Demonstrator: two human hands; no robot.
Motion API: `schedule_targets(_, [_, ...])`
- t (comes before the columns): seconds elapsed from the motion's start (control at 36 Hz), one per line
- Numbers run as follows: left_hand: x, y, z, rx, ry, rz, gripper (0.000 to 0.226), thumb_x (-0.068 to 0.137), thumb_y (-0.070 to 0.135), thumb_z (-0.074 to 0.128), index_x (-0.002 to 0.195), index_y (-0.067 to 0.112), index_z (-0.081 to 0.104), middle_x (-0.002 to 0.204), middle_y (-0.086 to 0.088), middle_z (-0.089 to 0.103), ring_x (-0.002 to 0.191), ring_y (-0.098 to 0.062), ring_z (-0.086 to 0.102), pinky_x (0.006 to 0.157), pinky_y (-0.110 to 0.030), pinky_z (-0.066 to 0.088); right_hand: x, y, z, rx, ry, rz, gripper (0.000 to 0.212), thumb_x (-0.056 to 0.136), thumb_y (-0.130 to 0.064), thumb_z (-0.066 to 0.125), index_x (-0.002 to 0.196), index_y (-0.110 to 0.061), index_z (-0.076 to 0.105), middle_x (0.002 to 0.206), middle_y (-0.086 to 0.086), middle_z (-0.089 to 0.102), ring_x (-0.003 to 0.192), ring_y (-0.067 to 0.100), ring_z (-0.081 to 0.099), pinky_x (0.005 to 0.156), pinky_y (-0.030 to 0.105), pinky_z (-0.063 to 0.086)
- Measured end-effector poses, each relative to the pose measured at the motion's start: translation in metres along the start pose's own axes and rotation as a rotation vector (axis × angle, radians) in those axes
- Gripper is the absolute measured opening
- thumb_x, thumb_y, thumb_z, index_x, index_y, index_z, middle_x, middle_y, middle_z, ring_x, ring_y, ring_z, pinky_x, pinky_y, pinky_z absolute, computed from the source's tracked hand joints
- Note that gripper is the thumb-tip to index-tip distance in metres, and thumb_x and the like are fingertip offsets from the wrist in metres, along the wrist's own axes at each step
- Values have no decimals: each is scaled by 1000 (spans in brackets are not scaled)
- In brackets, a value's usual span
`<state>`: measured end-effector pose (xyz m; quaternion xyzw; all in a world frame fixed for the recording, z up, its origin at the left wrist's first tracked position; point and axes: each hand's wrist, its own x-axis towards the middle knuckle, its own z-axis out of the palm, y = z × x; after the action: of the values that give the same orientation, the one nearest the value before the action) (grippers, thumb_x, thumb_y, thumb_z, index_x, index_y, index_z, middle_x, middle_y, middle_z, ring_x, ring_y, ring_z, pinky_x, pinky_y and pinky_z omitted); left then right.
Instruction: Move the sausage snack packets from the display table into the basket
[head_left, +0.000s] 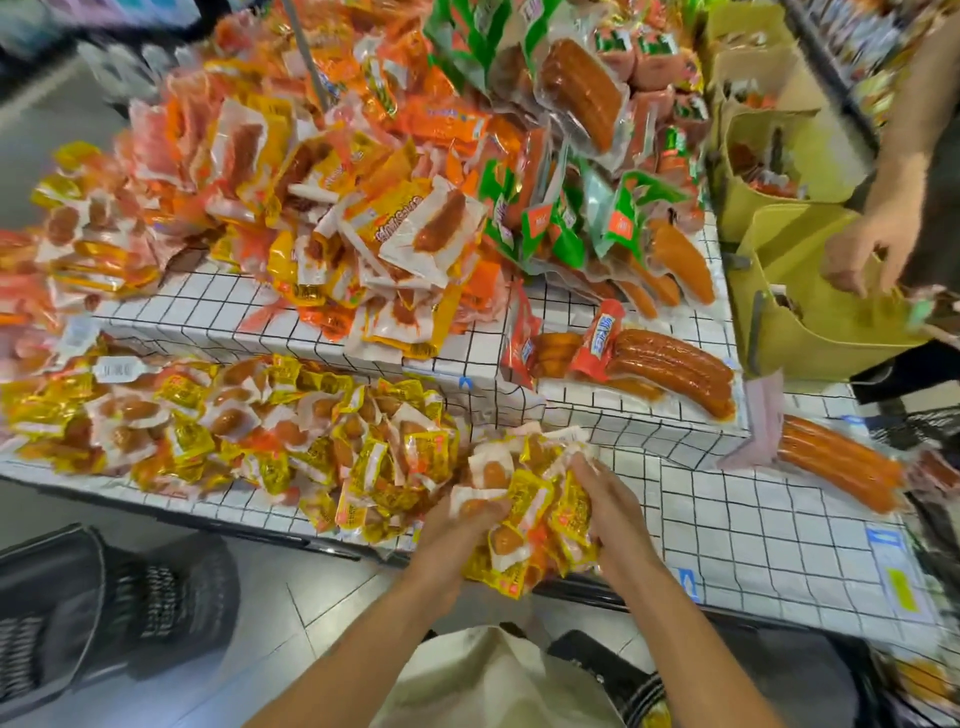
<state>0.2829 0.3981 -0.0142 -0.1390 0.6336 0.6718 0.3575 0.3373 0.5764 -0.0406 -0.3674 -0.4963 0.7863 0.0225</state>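
- Both of the person's hands are clamped on one big bundle of yellow sausage snack packets (524, 514) at the front edge of the display table (753, 525).
- The left hand (457, 525) cups the bundle from the left, fingers curled in under the packets.
- The right hand (605, 504) presses in from the right, fingers curled over the top of the wrappers, so the packets are squeezed between the two palms.
- The bundle is lifted a little and partly hangs past the table's edge, over the floor.
- Just to the left, the rest of the small yellow packets (218, 431) lie heaped on the lower level of the table, which is covered in white cloth with a black grid.
- On the raised step behind sits a taller pile of orange and white packets (332, 208), with green-labelled packs (561, 223) beside it to the right.
- Large vacuum-packed sausages (670, 369) lie at the right end of the step, and another such pack (841, 462) lies on the lower level further right.
- A dark basket (78, 608) stands on the floor at lower left, well apart from the hands; it is blurred and I cannot tell what is in it.
- At the right, another person's hand (872, 249) holds the rim of a yellow-green bag (810, 317).
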Motion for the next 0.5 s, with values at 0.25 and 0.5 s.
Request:
schedule_targets(0.25, [11,-30,26,332,330,313,61,98,26,64,151,24,35,153,3,36,144,-18,33,119,-45,31,51,18,12,-560,87,-246,67,100,-54,52,158,-29,26,155,4,36,144,19,35,108,28,28])
schedule_targets(0.5, [26,-97,-1,1130,79,748,72,97,18,55,160,29,21,170,-1,3,157,-27,-3,122,-58,20,30,68,-13,-926,18,-651,62,104,-41,46,161,-31,22,170,-8,6,158,16,-1,126,46,9])
